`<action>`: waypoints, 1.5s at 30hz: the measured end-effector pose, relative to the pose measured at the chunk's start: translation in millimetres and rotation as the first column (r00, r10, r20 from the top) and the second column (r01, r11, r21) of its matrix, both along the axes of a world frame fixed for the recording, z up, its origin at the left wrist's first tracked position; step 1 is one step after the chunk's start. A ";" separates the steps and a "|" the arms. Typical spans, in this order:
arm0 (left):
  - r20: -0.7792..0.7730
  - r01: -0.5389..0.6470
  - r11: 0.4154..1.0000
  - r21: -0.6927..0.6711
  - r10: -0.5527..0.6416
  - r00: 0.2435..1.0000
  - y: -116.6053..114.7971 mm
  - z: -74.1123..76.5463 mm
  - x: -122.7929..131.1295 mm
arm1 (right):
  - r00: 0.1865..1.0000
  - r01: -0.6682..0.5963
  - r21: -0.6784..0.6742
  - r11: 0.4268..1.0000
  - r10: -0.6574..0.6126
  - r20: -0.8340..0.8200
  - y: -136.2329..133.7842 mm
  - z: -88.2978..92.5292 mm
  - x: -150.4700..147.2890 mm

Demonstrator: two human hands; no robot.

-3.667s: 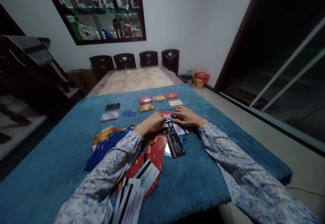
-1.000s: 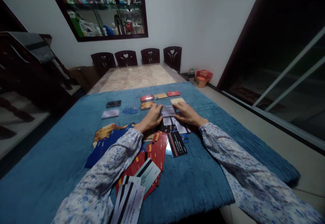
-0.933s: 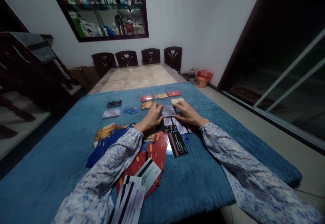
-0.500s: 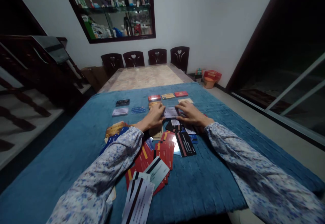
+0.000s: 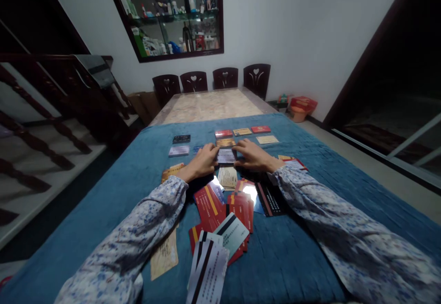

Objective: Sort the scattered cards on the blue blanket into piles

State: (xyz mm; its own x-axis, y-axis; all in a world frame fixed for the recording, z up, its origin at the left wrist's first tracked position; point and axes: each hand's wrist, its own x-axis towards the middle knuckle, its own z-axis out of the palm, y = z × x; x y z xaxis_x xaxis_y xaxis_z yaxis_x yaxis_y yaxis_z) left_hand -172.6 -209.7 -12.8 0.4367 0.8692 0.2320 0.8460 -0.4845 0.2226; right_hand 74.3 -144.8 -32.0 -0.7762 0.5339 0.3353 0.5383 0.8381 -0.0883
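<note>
My left hand (image 5: 201, 160) and my right hand (image 5: 253, 154) meet over the blue cloth (image 5: 103, 194), both pinching the ends of a pale grey card (image 5: 226, 155) held flat just above the cloth. Below the hands lies a loose heap of cards: red ones (image 5: 210, 205), a black one (image 5: 270, 199), and white ones with black stripes (image 5: 208, 272) near the front edge. Beyond the hands, single cards lie in rows: a black card (image 5: 181, 138), a pale card (image 5: 178, 150), a red card (image 5: 223, 133) and a cream card (image 5: 267, 139).
Beyond the cloth is the bare marble tabletop (image 5: 210, 105), with dark chairs (image 5: 223, 78) along its far end. A wall cabinet (image 5: 172, 17) holds bottles. A dark stair railing (image 5: 51, 106) stands at left, a red basket (image 5: 302, 105) on the floor at right.
The hands lifted a pale grey card out of the heap and carried it a little farther away, toward the rows. The camera turned left, and the heap looks more spread out.
</note>
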 end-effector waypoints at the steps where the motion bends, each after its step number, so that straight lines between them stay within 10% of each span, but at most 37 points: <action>1: -0.007 -0.009 1.000 -0.001 0.009 1.000 -0.8 0.3 -5.8 | 1.000 -0.006 -0.005 1.000 0.006 0.006 -1.4 3.3 -5.7; 29: -0.002 -0.207 0.978 -0.024 0.207 0.978 7.5 3.3 -150.9 | 0.983 0.014 -0.104 0.994 0.006 0.185 3.4 39.9 -166.4; 45: -0.043 -0.290 0.951 -0.108 0.286 0.957 28.1 5.2 -172.6 | 0.973 -0.019 -0.141 0.990 0.051 0.227 31.9 35.2 -209.0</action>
